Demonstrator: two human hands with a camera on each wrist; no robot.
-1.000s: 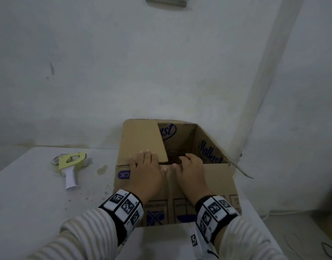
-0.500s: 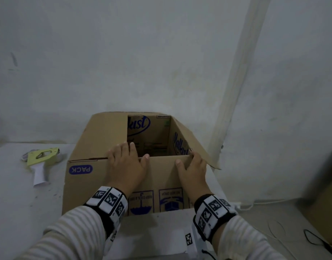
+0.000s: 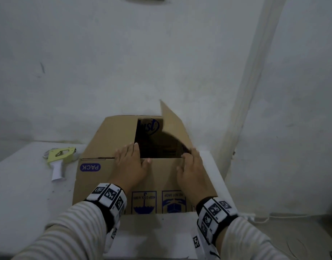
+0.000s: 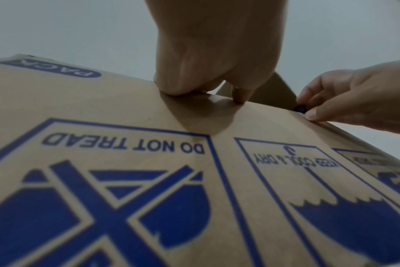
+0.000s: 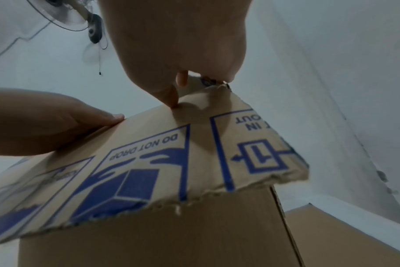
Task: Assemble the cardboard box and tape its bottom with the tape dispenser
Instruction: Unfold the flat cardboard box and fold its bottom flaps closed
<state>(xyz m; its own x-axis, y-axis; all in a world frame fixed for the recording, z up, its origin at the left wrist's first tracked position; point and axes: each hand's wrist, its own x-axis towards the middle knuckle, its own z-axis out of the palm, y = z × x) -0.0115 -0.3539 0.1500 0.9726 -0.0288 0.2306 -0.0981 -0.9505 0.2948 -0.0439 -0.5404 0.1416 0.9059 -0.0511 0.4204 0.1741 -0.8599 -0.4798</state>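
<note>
The brown cardboard box [image 3: 97, 182] with blue print stands on the white table [image 3: 26, 199], flaps upward. My left hand [image 3: 131, 162] lies flat, palm on the near flap [image 4: 117, 101] and fingers over the folded left flap [image 3: 116, 134]. My right hand [image 3: 191, 166] is at the near flap's right end, thumb on top [image 5: 173, 101] and fingers curled over its edge against the right flap [image 3: 174, 126], which stands nearly upright. The box's middle gapes dark. A yellow-green tape dispenser [image 3: 60, 156] with a white handle lies on the table left of the box, away from both hands.
A white wall rises just behind the box, with a corner post [image 3: 244, 102] at the right. The table's right edge [image 3: 217, 175] runs close to the box; floor and cables [image 3: 264, 220] lie beyond it. A fan [image 5: 64, 16] shows in the right wrist view.
My right hand slid from the middle to the near flap's right end. The right flap swung up from leaning outward to nearly upright. The left hand stayed pressing on the flaps.
</note>
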